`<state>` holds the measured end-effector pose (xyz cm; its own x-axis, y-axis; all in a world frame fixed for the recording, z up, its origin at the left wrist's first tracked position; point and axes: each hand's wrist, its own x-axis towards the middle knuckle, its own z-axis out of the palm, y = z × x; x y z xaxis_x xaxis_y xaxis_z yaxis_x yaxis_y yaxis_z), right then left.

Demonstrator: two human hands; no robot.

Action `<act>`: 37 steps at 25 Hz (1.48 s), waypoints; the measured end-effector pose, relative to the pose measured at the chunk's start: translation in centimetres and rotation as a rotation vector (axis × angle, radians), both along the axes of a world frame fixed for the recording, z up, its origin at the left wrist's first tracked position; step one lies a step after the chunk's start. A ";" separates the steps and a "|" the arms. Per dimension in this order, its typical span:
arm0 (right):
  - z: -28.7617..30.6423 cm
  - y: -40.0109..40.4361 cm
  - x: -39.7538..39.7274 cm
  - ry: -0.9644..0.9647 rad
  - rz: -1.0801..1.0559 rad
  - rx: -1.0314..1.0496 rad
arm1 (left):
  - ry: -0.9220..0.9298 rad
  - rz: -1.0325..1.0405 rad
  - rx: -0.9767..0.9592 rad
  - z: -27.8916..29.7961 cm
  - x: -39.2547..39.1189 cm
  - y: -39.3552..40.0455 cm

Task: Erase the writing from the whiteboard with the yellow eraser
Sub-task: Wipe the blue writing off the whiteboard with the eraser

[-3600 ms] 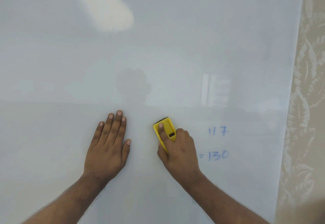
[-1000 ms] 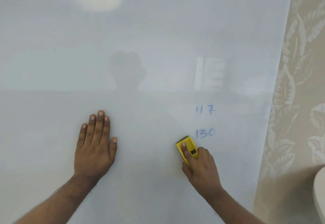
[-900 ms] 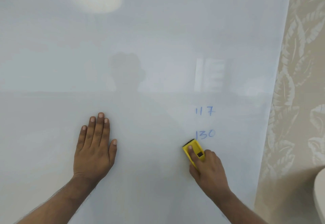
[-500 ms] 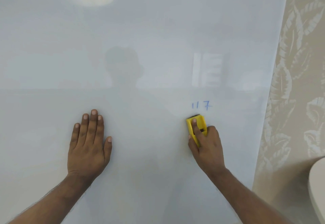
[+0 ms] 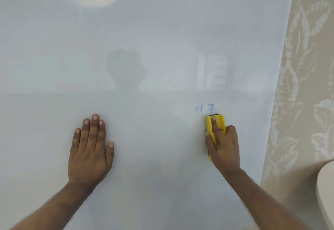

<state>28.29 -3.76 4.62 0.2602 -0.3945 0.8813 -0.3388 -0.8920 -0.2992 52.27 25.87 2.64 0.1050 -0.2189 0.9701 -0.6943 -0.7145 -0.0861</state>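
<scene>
A large glossy whiteboard (image 5: pixel 144 31) fills the view. Blue writing "117" (image 5: pixel 205 108) is the only marking I see on it, at the lower right. My right hand (image 5: pixel 223 146) presses the yellow eraser (image 5: pixel 209 124) flat against the board, with the eraser's top edge just under the "117" and my index finger along its back. My left hand (image 5: pixel 89 150) lies flat on the board to the left, fingers together and pointing up, holding nothing.
The board's right edge (image 5: pixel 279 85) meets a beige wall with a pale leaf pattern (image 5: pixel 307 67). A rounded off-white object (image 5: pixel 327 193) sticks in at the lower right corner.
The eraser has swept right and up over the "= 130" line, which is gone. The eraser now sits just below "117". My left hand has stayed flat on the board.
</scene>
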 end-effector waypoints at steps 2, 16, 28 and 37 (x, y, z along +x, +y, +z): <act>-2.3 1.0 -0.2 0.109 0.041 -0.056 | 0.001 0.000 0.000 0.0 0.0 0.0; 7.7 -0.2 0.9 -0.049 0.018 -0.106 | 0.012 0.003 0.008 -0.1 -0.1 0.1; 4.9 0.4 -0.4 -0.012 -0.037 -0.002 | 0.032 -0.011 0.076 -0.2 -0.2 0.9; 0.1 7.4 0.8 0.174 0.118 0.076 | 0.100 -0.038 0.077 -0.2 -1.2 0.8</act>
<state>29.06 3.68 4.70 0.4541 -0.4153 0.7882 -0.2854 -0.9059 -0.3130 51.07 26.68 2.42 0.1904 -0.2983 0.9353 -0.7289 -0.6811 -0.0688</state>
